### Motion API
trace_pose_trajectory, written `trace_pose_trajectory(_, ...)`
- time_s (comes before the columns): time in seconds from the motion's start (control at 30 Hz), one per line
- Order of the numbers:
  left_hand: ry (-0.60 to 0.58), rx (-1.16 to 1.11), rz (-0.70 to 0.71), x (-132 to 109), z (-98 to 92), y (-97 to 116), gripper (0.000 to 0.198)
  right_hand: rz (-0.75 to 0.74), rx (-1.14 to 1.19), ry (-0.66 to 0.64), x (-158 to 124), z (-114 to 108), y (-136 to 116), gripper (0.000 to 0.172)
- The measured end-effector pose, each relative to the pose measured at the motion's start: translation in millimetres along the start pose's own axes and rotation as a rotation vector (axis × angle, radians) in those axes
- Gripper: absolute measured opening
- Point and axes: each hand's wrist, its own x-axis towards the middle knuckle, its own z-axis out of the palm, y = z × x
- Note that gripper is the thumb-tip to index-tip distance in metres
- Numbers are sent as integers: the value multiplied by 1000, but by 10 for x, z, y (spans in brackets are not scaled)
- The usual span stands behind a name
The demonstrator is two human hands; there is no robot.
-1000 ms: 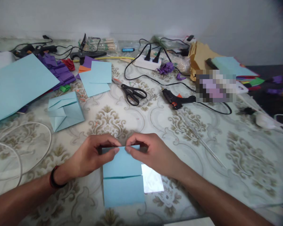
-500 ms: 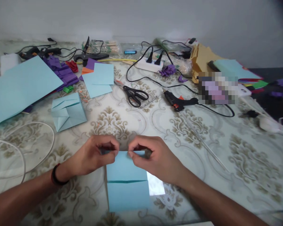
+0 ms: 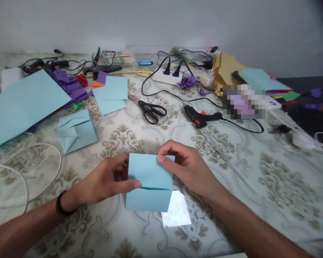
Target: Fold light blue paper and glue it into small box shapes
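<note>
Right hand (image 3: 183, 165) pinches blue paper (image 3: 148, 171) — long axis pointing forward.

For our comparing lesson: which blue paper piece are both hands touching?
The folded sheet between the left hand and right hand, with a slit across it; the other blue papers lie apart, untouched.

The light-blue paper (image 3: 150, 169) is folded into a rectangle, a slightly gaping seam (image 3: 156, 189) crossing it. It is held at its left and far edges.
</note>
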Motion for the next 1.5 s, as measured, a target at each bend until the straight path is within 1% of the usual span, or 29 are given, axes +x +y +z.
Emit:
trace_pose_trajectory(0.07,-71,90,-53,-3,-1,9,27,4,19,-17,-21,42,2,16)
trace_pose_trajectory(0.1,-93,109,-65,0,-3,5,29,15,36,-27,-29,56,1,15)
trace_pose_trajectory(0.13,-91,101,-66,4,-6,-4,32,28,67,-40,-34,63,0,15)
trace_pose_trajectory(0.17,-65,65,-59,10,-8,-16,33,43,110,-63,-36,64,-1,16)
trace_pose_trajectory(0.2,-14,9,-49,16,-9,-28,32,57,162,-94,-34,61,0,19)
trace_pose_trajectory(0.3,185,-176,-38,25,-9,-50,29,143,275,-184,-18,46,23,30)
trace_pose_trajectory(0.33,220,-209,-41,23,-12,-51,29,186,288,-193,-12,46,39,31)
trace_pose_trajectory(0.37,226,-219,-46,18,-16,-50,29,227,297,-182,-8,46,59,31)
trace_pose_trajectory(0.4,216,-212,-43,12,-22,-48,29,254,312,-157,-5,46,81,32)
trace_pose_trajectory(0.47,140,-189,-8,2,-39,-53,24,255,367,-84,-1,32,120,33)
trace_pose_trajectory(0.53,79,-257,93,0,-57,-74,19,229,409,-31,5,-14,137,33)
trace_pose_trajectory(0.57,80,-331,150,4,-64,-90,27,230,412,-39,9,-50,133,33)
trace_pose_trajectory(0.6,110,-412,197,10,-70,-108,37,246,402,-83,15,-90,121,34)
trace_pose_trajectory(0.63,144,-481,220,17,-74,-124,47,273,381,-155,22,-130,104,34)
trace_pose_trajectory(0.67,178,-528,225,24,-75,-138,53,305,357,-236,29,-164,85,35)
trace_pose_trajectory(0.7,198,-543,204,30,-74,-146,56,329,332,-298,36,-190,67,35)
trace_pose_trajectory(0.73,192,-531,163,35,-71,-148,54,340,308,-326,43,-202,54,35)
trace_pose_trajectory(0.77,170,-501,120,39,-65,-145,50,334,283,-308,48,-200,46,34)
trace_pose_trajectory(0.87,63,-339,8,42,-47,-105,26,265,199,-123,51,-124,51,31)
trace_pose_trajectory(0.9,27,-276,-13,41,-43,-89,26,255,174,-94,47,-84,56,30)
trace_pose_trajectory(0.93,-5,-214,-22,40,-40,-75,29,255,154,-94,40,-43,60,30)
trace_pose_trajectory(1.03,-47,-66,-25,36,-40,-64,36,281,102,-183,14,59,55,27)
trace_pose_trajectory(1.1,-35,-33,-30,30,-38,-75,38,257,72,-202,2,91,45,24)
trace_pose_trajectory(1.2,-5,-69,-25,12,-32,-81,38,162,56,-111,4,91,44,21)
trace_pose_trajectory(1.27,-34,-84,-4,2,-28,-65,37,112,46,-45,8,90,54,20)
trace_pose_trajectory(1.3,-52,-75,9,0,-27,-55,35,102,44,-37,7,98,60,20)
trace_pose_trajectory(1.37,-39,-34,34,4,-26,-39,31,108,60,-91,-5,136,70,17)
trace_pose_trajectory(1.43,11,29,52,16,-27,-39,28,133,84,-172,-24,193,76,16)
trace_pose_trajectory(1.5,50,86,66,27,-30,-55,27,149,100,-212,-42,245,78,14)
